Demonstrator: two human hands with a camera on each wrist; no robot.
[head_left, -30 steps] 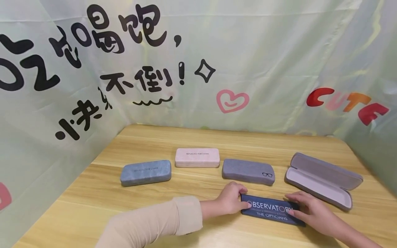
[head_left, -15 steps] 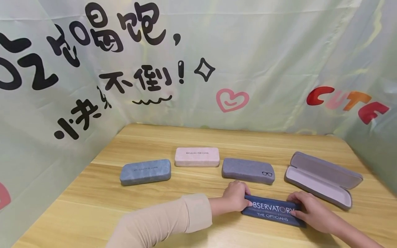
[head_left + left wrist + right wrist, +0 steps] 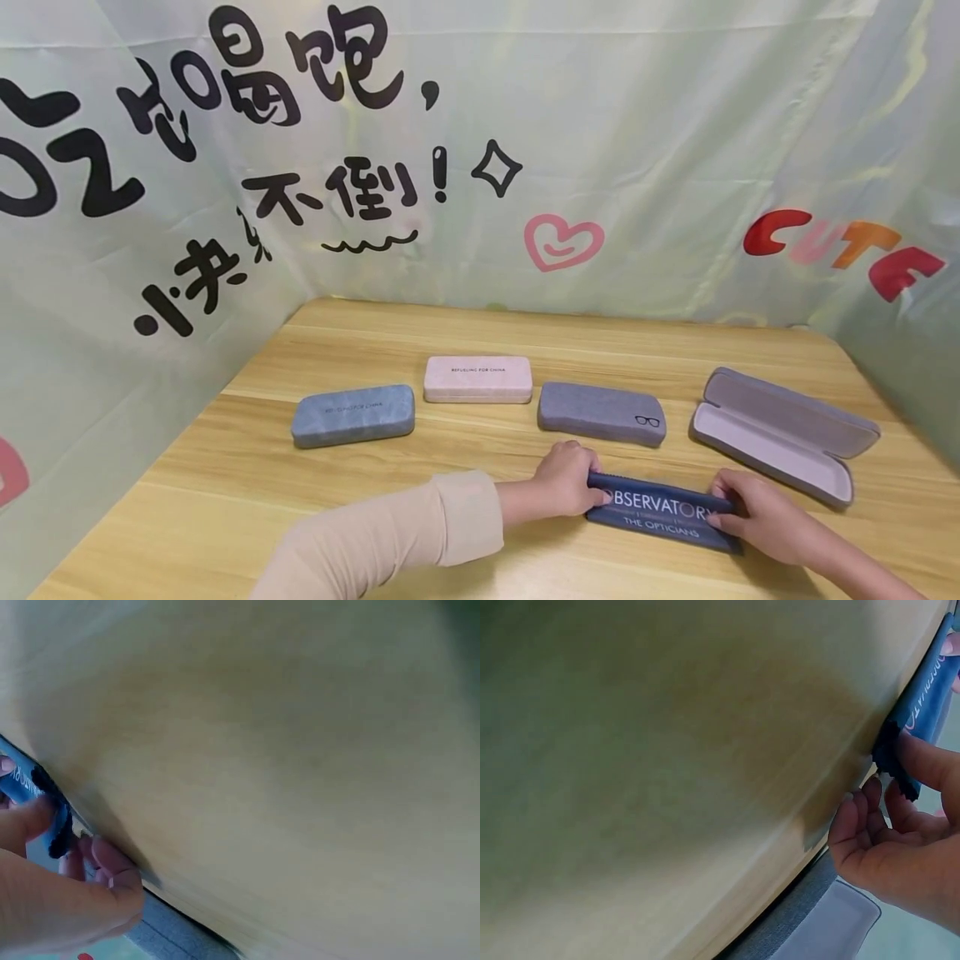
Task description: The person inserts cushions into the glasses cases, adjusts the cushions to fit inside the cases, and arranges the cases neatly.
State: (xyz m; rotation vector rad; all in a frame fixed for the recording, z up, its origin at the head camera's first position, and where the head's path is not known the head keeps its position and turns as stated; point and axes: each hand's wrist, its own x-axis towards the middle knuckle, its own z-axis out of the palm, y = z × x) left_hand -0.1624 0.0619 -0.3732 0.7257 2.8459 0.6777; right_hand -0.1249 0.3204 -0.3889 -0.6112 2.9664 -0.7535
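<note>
A dark blue lens cloth (image 3: 660, 510), folded into a strip with white "OBSERVATORY THE OPTICIANS" lettering, is held between both hands near the front of the table. My left hand (image 3: 564, 482) pinches its left end, thumb on top. At the right end, my right hand (image 3: 765, 517) pinches it the same way. Zigzag-cut edges of the cloth (image 3: 56, 817) show in the left wrist view, beside the thumb. Just behind the right hand lies an open grey-purple glasses case (image 3: 780, 446) with a pale lining and nothing inside. Fingers hide both ends of the cloth.
Three closed glasses cases stand behind the hands on the wooden table (image 3: 225, 500): a blue one (image 3: 352, 415), a pink one (image 3: 477, 380) and a grey-purple one (image 3: 600, 412) with a glasses print. A printed curtain (image 3: 637, 125) encloses the back and sides.
Both hands have kept their hold on the cloth's ends. The left hand moved slightly right and then back a little; the right hand shifted slightly to the right. The cases have stayed put.
</note>
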